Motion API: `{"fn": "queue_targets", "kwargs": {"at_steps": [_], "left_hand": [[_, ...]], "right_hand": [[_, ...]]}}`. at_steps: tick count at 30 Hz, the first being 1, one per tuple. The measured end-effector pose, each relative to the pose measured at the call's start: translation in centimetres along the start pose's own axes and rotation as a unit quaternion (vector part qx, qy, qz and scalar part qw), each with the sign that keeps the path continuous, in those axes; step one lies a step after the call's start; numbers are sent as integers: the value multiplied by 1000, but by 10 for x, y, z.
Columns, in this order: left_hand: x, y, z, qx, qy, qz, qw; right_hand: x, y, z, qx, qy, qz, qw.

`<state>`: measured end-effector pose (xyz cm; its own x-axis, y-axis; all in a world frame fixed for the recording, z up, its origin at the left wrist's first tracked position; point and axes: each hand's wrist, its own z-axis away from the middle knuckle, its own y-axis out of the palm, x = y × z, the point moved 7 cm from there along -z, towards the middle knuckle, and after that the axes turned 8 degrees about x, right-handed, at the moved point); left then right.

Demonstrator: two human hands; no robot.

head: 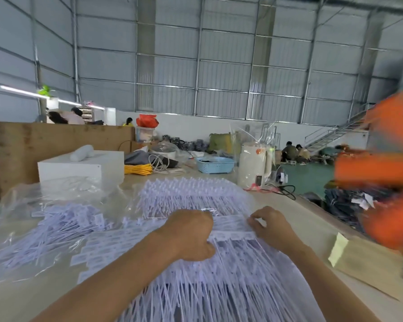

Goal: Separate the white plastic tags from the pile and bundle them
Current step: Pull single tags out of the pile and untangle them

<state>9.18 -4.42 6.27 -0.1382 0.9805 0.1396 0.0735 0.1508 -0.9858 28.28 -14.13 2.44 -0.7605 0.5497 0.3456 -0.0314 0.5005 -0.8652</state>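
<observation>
- Your left hand (191, 233), fingers curled, grips the white tags (219, 275) on the worktop (312, 219).
- Your right hand (271, 225) pinches a tag strip's end.

Tags (196, 198): white with a lilac cast, faint dark print on the flat ends. Desk (286, 205): pale beige. Box (79, 168): plain white. Basket (215, 165): light blue, perforated sides. Cords (137, 169): bright yellow bundle. Kettle (254, 168): cream, orange mark on its front. Bag (147, 120): red-orange. Board (56, 142): brown, blotchy grain. Floor (310, 177): green. Wall (219, 77): grey corrugated panels, metal grid. Sleeve (382, 168): vivid orange, blurred. Wrap (56, 196): clear, glossy.
</observation>
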Motion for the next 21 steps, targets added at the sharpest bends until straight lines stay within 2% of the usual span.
{"fn": "queue_targets", "kwargs": {"at_steps": [3, 6, 10, 14, 16, 18, 21], "left_hand": [[-1, -22, 4, -40, 6, 9, 999], [-1, -37, 6, -71, 15, 73, 995], [-1, -49, 9, -84, 23, 115, 989], [19, -68, 16, -68, 8, 173, 982], [32, -77, 18, -51, 5, 199, 979], [42, -82, 17, -30, -3, 177, 984], [64, -72, 8, 14, -45, 142, 989]], "right_hand": [[3, -6, 8, 44, -27, -117, 992], [8, -6, 17, 100, -50, -232, 966], [10, -19, 22, 127, -79, -328, 933], [11, -36, 17, 161, -67, -494, 852], [15, -42, 10, 152, -51, -541, 826], [20, -41, 1, 136, -26, -559, 818], [24, -25, -10, 133, 10, -536, 833]]}}
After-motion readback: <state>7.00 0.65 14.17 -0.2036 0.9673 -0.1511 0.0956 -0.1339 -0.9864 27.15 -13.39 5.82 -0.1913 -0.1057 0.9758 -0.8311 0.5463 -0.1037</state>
